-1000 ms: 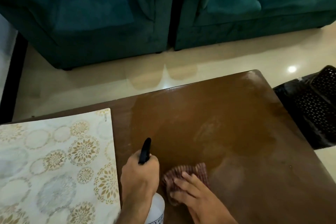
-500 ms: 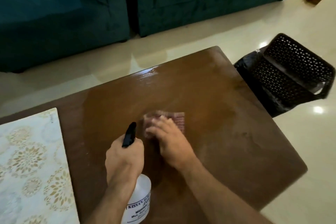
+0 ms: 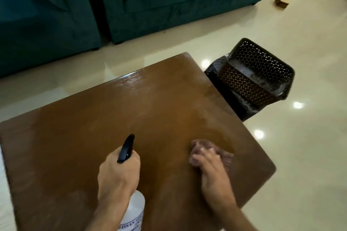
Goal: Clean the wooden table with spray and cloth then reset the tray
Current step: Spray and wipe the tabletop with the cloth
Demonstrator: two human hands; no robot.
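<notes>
**Hands at work on the wooden bench**

The left hand (image 3: 118, 172) is curled tight around the neck of a white plastic spray bottle (image 3: 133, 212) with a black trigger head, held just above the brown wooden bench (image 3: 78, 137). To its right, well apart, the right hand (image 3: 210, 165) lies with fingers extended, pressing a crumpled pinkish cloth (image 3: 223, 154) flat on the bench. Beyond that hand, a black perforated plastic basket (image 3: 255, 78) stands on the pale floor.

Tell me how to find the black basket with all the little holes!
Find the brown wooden table, then go to its far right corner. On the shiny floor beside it sits the black basket, lined with a black plastic bag. Nothing else nearby has holes all over.
</notes>
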